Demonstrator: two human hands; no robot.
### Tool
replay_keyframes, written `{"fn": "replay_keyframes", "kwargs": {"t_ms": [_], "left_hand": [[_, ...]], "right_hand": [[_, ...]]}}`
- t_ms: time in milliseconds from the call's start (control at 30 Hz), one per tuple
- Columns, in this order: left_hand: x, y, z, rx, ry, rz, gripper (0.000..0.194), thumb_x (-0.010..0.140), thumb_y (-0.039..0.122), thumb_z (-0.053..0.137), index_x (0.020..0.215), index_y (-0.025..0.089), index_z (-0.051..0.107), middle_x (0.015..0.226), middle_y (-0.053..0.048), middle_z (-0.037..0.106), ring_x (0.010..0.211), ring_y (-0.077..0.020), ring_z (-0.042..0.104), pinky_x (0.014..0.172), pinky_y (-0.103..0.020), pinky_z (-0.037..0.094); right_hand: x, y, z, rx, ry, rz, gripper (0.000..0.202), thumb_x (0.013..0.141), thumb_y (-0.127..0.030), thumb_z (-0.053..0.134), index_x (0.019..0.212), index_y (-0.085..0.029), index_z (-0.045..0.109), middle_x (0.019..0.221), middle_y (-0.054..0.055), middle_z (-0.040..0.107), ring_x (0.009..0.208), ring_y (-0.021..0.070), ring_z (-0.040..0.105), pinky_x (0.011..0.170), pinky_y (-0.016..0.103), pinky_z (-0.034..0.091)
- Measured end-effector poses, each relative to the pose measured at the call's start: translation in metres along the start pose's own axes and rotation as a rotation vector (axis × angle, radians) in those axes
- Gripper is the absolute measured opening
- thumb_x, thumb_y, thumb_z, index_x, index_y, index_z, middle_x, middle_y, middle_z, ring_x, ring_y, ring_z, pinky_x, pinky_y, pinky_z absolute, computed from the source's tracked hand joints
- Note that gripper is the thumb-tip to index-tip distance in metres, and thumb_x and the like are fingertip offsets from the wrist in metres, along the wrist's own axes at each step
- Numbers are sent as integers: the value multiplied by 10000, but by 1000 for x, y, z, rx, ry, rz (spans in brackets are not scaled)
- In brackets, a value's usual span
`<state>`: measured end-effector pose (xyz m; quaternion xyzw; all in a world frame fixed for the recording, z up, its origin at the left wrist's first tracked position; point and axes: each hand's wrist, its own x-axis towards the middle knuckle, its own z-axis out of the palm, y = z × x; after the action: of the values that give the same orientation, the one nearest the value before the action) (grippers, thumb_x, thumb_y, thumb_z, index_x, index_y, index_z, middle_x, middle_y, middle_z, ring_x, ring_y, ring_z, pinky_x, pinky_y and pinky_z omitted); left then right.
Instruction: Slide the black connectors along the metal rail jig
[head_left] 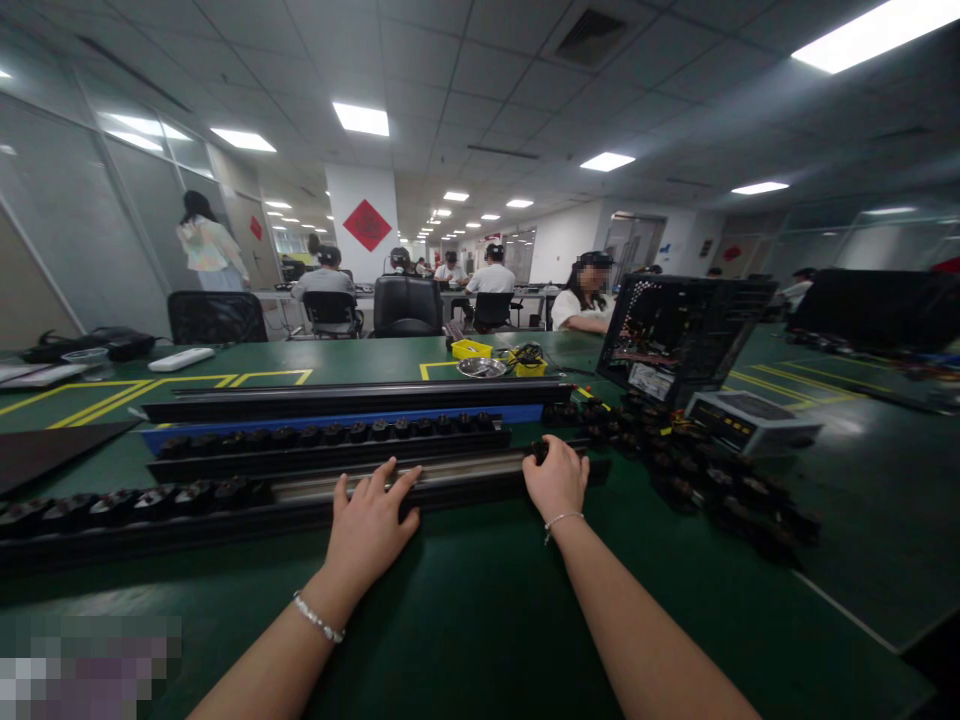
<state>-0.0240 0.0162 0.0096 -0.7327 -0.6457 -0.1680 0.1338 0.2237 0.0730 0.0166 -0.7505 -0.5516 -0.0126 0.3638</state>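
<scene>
My left hand [371, 525] lies with spread fingers on the near edge of a long metal rail [457, 480]. Farther right, my right hand [556, 480] has its fingers closed round a small black part [539, 451] at the rail's right portion; most of that part is hidden. A row of black round parts [116, 503] sits in the left stretch of the same rail. Behind it, a second black rail [330, 463] stands beside another row of black parts [330, 435] and a blue strip [525, 413].
Loose black parts [690, 465] are heaped on the right. Beyond them stand an open computer case [667, 340] and a power supply [754, 422]. A metal dish [482, 368] and yellow tray [471, 349] lie farther back. A seated person [581, 300] is across the green table [465, 620].
</scene>
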Motion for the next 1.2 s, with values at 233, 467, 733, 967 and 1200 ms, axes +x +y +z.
{"fn": "replay_keyframes", "kwargs": {"t_ms": [233, 467, 733, 967, 1200], "left_hand": [[-1, -1, 3, 2, 18, 9, 503, 789, 387, 476, 1291, 384, 442, 1370, -71, 468, 1120, -269, 531, 1044, -594, 174], [0, -1, 3, -6, 15, 5, 498, 788, 389, 478, 1285, 385, 446, 1367, -69, 471, 1120, -267, 529, 1043, -594, 170], [-1, -1, 3, 3, 21, 7, 507, 781, 384, 489, 1286, 385, 445, 1368, -73, 470, 1118, -264, 529, 1041, -589, 175], [-1, -1, 3, 8, 13, 4, 502, 787, 387, 481, 1287, 382, 446, 1370, -70, 470, 1118, -259, 528, 1045, -587, 168], [-1, 2, 0, 10, -10, -17, 505, 787, 383, 486, 1291, 372, 451, 1385, -69, 455, 1136, -263, 515, 1055, -578, 155]], "right_hand": [[2, -1, -2, -2, -22, 19, 425, 751, -241, 462, 1154, -134, 546, 1163, 127, 600, 1209, 244, 435, 1092, 465, 133], [1, 1, -2, 0, -35, 9, 424, 759, -252, 452, 1160, -145, 537, 1162, 118, 597, 1178, 238, 466, 1095, 469, 116], [5, 9, -1, -31, -21, -10, 470, 750, -313, 475, 1180, -131, 528, 1176, 131, 587, 1185, 245, 455, 1079, 438, 168], [6, 16, -2, -21, -25, 5, 485, 739, -389, 497, 1170, -171, 538, 1187, 114, 579, 1216, 250, 419, 1087, 491, 95], [5, 15, -4, 12, -14, 19, 449, 741, -385, 493, 1141, -190, 554, 1120, 95, 604, 1150, 237, 463, 1082, 477, 106]]}}
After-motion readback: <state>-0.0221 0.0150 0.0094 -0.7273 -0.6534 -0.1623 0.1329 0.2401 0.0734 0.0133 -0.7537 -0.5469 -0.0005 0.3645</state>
